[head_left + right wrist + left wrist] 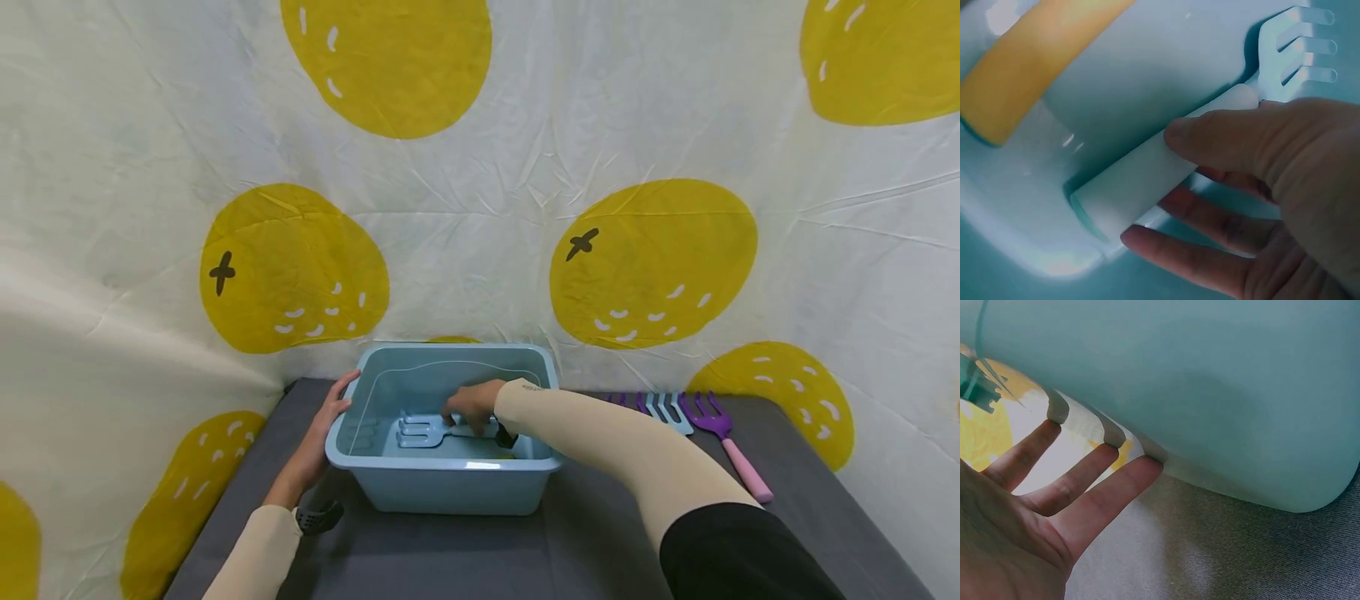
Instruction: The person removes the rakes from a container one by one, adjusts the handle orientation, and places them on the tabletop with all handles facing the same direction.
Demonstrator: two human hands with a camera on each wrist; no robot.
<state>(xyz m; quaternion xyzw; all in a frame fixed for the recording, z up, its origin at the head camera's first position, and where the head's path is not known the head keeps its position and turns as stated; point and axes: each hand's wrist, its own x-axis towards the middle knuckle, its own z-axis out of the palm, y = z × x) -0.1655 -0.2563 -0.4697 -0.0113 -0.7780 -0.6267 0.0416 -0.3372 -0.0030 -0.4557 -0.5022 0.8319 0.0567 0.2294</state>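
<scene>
One blue fork (pixel 422 432) is gripped by your right hand (pixel 474 404) inside the tub (pixel 442 490); your left hand (pixel 318 437), fingers spread, touches its left side; a purple fork (pixel 718 423) lies right.

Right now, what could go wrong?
- Snag: the right hand holds the light-blue fork by its handle; the tines might catch the tub on lifting.
- Knock: the yellow handle lies nearby and could get bumped.
- Slide: the left hand touches the tub with straight fingers, perhaps too lightly to steady it.
</scene>
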